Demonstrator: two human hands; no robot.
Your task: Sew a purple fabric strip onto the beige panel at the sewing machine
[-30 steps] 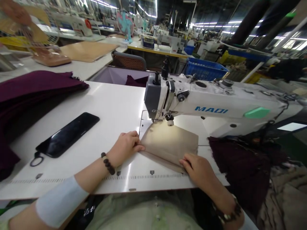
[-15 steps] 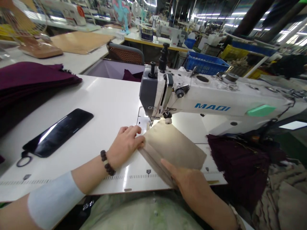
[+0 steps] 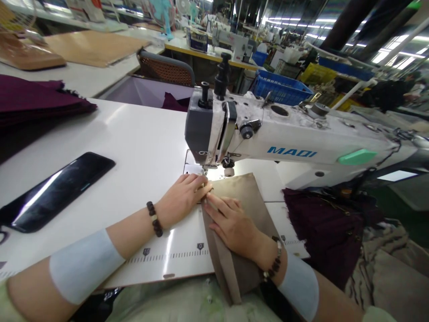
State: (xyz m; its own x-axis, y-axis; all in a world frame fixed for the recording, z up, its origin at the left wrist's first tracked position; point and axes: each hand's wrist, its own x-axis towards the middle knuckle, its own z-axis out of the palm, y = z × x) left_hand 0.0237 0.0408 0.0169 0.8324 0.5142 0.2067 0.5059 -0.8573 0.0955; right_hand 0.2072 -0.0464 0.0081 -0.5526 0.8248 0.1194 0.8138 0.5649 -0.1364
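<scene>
A folded piece of beige cloth (image 3: 250, 192) lies under the front of the white sewing machine (image 3: 291, 134), its lower end hanging over the table's front edge. At the cloth's upper left corner, just before the presser foot, my left hand (image 3: 184, 197) pinches the edge between thumb and fingers. My right hand (image 3: 234, 228) is closed on the same cloth along its left folded edge, its fingertips close against my left thumb. The fingertips of both hands partly hide the corner. The needle area (image 3: 205, 170) is partly hidden behind my left fingers.
A black phone (image 3: 60, 192) lies on the white table (image 3: 144, 134) at left. Behind it is a stack of purple cloth (image 3: 36, 100). More purple cloth (image 3: 321, 228) hangs at right, beside crumpled beige cloth (image 3: 392, 268). A blue crate (image 3: 281, 87) stands behind the machine.
My right hand has moved up and left along the cloth to beside my left hand. The cloth has turned and shifted towards me, away from the needle. The view has swung slightly right.
</scene>
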